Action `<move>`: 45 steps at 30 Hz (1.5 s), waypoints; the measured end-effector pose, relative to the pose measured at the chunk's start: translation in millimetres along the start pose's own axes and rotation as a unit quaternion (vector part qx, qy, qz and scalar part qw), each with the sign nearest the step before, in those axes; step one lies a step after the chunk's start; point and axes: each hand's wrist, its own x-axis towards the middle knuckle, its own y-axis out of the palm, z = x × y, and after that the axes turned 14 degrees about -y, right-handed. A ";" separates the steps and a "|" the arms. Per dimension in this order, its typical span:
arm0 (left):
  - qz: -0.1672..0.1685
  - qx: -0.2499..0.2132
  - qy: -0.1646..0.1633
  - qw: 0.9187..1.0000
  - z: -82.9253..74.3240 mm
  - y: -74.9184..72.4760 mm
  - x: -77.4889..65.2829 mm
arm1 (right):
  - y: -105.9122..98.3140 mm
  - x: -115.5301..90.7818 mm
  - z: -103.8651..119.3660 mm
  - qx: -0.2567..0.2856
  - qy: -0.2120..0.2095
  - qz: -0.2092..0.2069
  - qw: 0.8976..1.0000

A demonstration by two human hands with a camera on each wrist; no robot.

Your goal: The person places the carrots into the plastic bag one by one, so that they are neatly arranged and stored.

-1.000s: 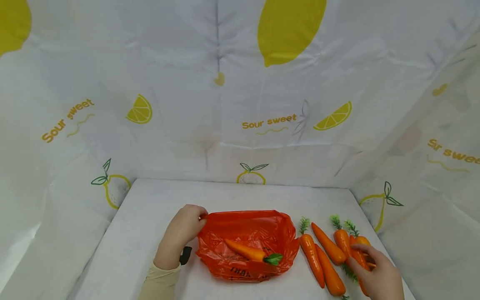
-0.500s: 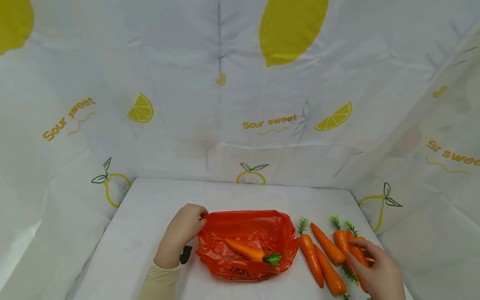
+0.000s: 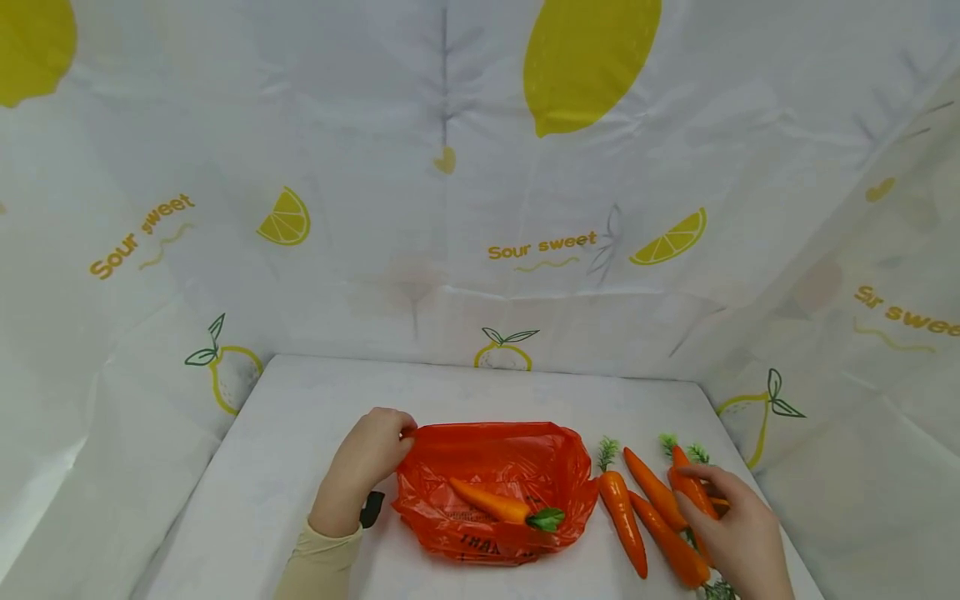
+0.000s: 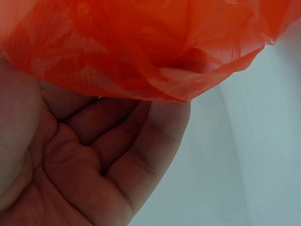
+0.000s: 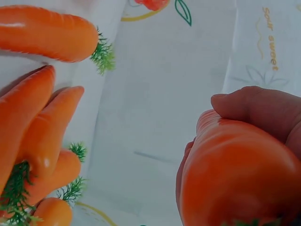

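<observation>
My left hand (image 3: 367,454) holds the left edge of a red plastic bag (image 3: 487,446) that lies with its mouth open. In the left wrist view the fingers (image 4: 155,136) bend up to the bag's rim (image 4: 174,89), and the film hides their tips. One orange carrot (image 3: 491,502) with green leaves rests inside the bag. At the right, my right hand (image 3: 738,529) grips another carrot (image 5: 240,169) between thumb and fingers, thick end toward the wrist camera. Several more carrots (image 3: 622,521) with feathery green tops lie between that hand and the bag, some overlapping.
A white table (image 3: 330,392) carries everything. White cloth walls (image 3: 360,208) printed with lemons and lettering rise at the back and both sides. The dark wrist camera (image 3: 371,508) sits by the left wrist.
My right hand has moved slightly up and left, lifting a carrot from the pile. Nearby carrots have shifted. The left hand and bag have stayed put.
</observation>
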 end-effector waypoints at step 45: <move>0.003 -0.001 0.000 1.000 1.1 0.2 0.5 | 53.1 24.9 90.9 0.083 -0.192 0.014 0.978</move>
